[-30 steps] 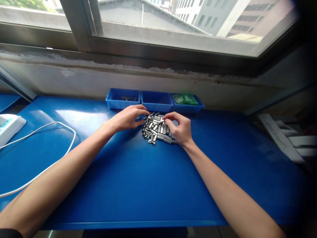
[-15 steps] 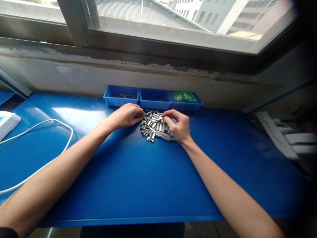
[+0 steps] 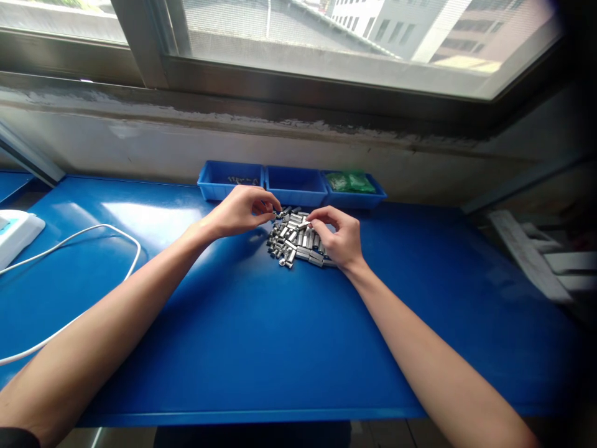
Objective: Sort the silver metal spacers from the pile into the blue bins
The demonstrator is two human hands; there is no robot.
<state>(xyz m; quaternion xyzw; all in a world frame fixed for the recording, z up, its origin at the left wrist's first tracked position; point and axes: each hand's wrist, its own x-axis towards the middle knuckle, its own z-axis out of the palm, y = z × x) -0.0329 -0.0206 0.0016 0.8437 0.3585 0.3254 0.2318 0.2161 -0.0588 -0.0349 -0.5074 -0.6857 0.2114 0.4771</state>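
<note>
A pile of small silvery metal parts [image 3: 291,239] lies on the blue table [image 3: 261,336], short pieces at its left and longer rods at its right. My left hand [image 3: 247,208] is at the pile's upper left edge, thumb and forefinger a little apart, with nothing clearly visible held in them. Over the pile's right side, my right hand [image 3: 339,236] is closed in a pinch on a metal rod [image 3: 304,224], which points to the left. Its curled fingers cover some of the rods.
Behind the pile stand three joined blue bins: the left bin [image 3: 214,190] holds small parts, the middle bin [image 3: 296,196] looks bare, the right one holds green bags [image 3: 352,182]. At left are a white cable [image 3: 133,239] and a white device [image 3: 21,236].
My left hand has moved slightly up and right, and its thumb and forefinger have parted. My right hand keeps its pinch on the rod. The whole view has shifted slightly.
</note>
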